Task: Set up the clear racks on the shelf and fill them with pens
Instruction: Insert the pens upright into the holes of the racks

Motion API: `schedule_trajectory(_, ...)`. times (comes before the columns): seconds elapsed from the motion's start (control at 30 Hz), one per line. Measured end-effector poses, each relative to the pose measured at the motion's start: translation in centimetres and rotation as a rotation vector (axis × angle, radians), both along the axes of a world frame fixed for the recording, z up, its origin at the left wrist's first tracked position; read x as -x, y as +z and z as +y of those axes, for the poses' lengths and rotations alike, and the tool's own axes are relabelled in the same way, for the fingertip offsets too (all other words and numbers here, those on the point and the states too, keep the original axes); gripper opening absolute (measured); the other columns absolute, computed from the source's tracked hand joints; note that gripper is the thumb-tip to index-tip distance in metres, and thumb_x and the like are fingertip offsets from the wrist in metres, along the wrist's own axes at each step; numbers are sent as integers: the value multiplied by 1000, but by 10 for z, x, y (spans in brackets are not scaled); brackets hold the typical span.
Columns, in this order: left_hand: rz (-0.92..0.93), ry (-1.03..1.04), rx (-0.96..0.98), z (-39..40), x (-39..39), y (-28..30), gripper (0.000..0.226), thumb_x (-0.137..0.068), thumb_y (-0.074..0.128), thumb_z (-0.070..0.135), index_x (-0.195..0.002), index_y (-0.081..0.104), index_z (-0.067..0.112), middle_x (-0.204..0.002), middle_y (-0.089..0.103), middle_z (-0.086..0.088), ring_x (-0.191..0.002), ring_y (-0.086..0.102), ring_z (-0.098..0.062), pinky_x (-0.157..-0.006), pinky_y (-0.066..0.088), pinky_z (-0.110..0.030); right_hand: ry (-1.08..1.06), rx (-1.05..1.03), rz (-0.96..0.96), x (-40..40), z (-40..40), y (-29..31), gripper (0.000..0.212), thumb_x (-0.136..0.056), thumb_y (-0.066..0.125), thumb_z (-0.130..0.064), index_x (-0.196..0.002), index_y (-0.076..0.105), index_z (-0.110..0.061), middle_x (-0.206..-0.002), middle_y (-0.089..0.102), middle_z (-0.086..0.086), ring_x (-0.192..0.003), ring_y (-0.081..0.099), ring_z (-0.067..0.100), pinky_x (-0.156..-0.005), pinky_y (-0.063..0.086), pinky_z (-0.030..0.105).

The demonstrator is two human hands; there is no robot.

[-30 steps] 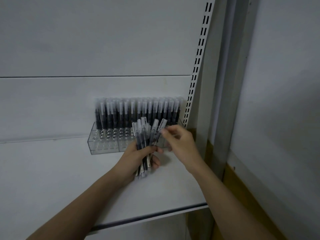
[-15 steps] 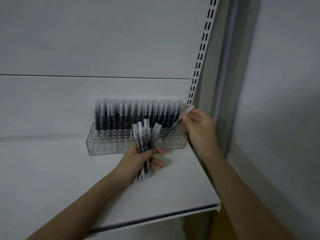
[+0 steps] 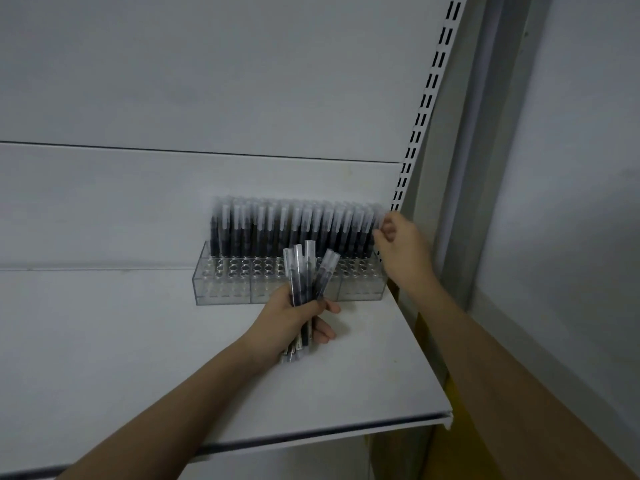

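1. White shelf (image 3: 138, 358) w/ plain back panel; slotted upright (image 3: 420, 112) at right edge.
2. Clear racks (image 3: 221, 289) sit side by side at back of shelf, touching back panel. Rear rows full of capped pens (image 3: 277, 230); front rows of holes look empty.
3. Left hand (image 3: 291, 320) just in front of racks, grip closed round a bundle of spare pens (image 3: 304, 275), caps up.
4. Right hand (image 3: 401, 247) at far right end of filled row, fingertips pinched at a pen cap there; blurred, so can't tell if it's let go.
5. Step, as I read it: seating one pen at right end.
6. Next: take another from bundle, line up over an empty hole, push straight down w/o knocking neighbours.
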State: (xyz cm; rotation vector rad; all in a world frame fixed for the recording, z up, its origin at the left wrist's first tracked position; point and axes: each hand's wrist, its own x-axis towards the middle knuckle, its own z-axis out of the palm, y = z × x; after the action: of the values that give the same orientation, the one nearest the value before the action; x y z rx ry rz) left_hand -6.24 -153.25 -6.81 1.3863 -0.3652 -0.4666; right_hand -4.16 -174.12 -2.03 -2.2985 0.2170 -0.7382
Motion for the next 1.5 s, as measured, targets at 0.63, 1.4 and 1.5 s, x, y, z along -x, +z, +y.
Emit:
schedule_trajectory(0.63, -106, 57, -8, 120, -21, 36, 16, -96, 56, 1, -110, 64, 2, -101, 73, -13, -64, 68, -30, -60, 56, -32, 476, -703, 83, 2, 171, 0, 16, -92, 69, -20, -97, 69, -5, -88, 72, 15, -71, 65, 16, -67, 55, 30)
schedule_trajectory(1.4, -30, 221, 265, 186, -88, 18, 19, -97, 54, 5, -113, 61, -3, -100, 74, -18, -81, 73, -27, -81, 60, -36, 512, -568, -133, -49, 236, 15, 22, -91, 64, 3, -107, 60, -12, -89, 72, -1, -83, 72, 12, -75, 59, 26)
schedule_trajectory(1.5, -46, 256, 261, 182, -89, 9, 14, -97, 54, 4, -108, 59, -3, -95, 74, -17, -79, 73, -28, -82, 60, -40, 443, -621, -288, -43, 224, 18, 20, -92, 62, 3, -109, 61, -7, -89, 71, 0, -80, 72, 13, -72, 59, 24)
